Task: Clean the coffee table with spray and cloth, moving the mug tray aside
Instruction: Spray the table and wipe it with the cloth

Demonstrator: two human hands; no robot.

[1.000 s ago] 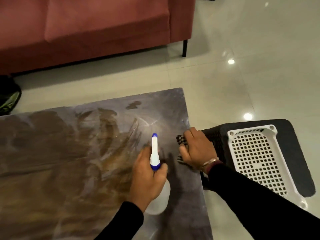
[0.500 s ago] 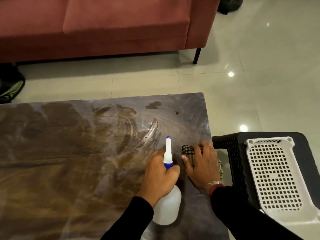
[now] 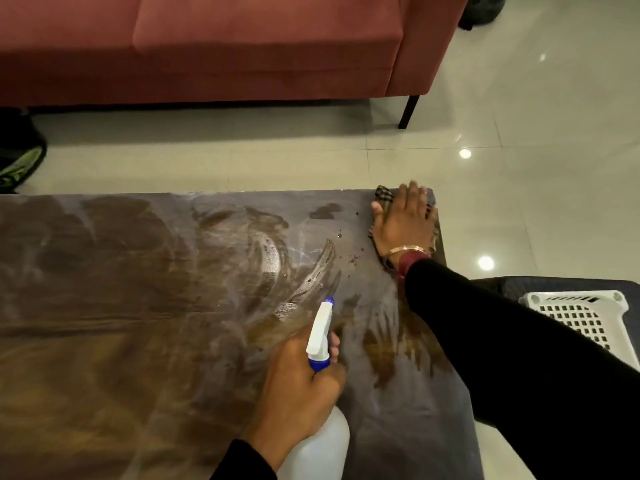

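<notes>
bench [image 3: 121, 341]: fills lower left and centre of frame. Wet smears mid-frame, dark specks near its upper right corner.
white tray [image 3: 585, 318]: right edge of frame, off the bench on a dark stool [image 3: 571, 284]. No mugs visible.
left hand [image 3: 298, 386]: fingers [image 3: 334, 346] curled round the spray bottle [image 3: 320, 327], lower centre.
right hand [image 3: 403, 225]: fingers [image 3: 412, 197] straight, pressing the checked cloth [image 3: 384, 197] flat on that corner.
step: wiping, by my read. Tray looks set aside.
next: sweep your cloth left through the specks and smears, palm flat.
</notes>
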